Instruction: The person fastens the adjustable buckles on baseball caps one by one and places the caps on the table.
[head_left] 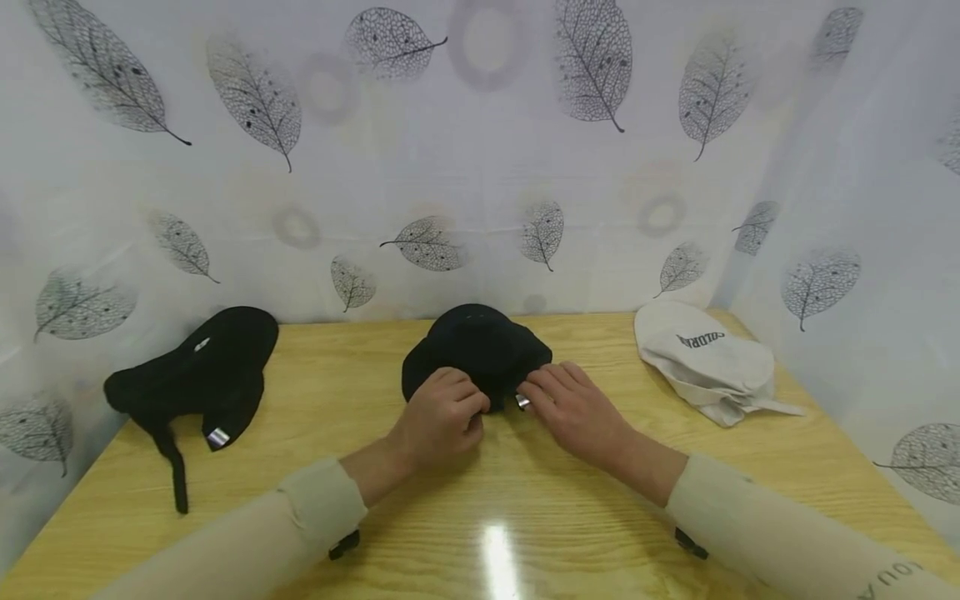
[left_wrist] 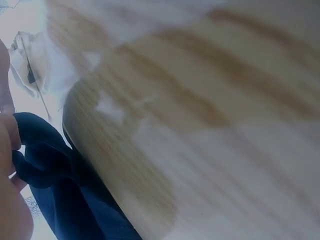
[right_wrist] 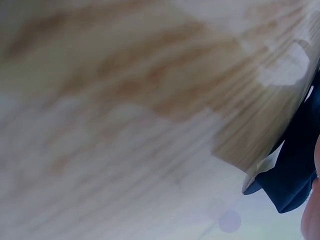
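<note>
The left hand [head_left: 441,419] and right hand [head_left: 577,414] pinch the near side of a black, round-crowned cloth cap [head_left: 471,346] by the middle of the yellow wooden table's [head_left: 337,367] far edge. It looks light, soft, hard to break; gripping that near rim seems best.

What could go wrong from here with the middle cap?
1. The middle black cap looks soft; with the left hand and right hand at its near edge, uneven pulling might skew it.
2. The shiny piece sits right by the right hand's fingers and could snag or slip.
3. Both wrist views catch the cap only toward one side, so a poor grip might go unseen.
</note>
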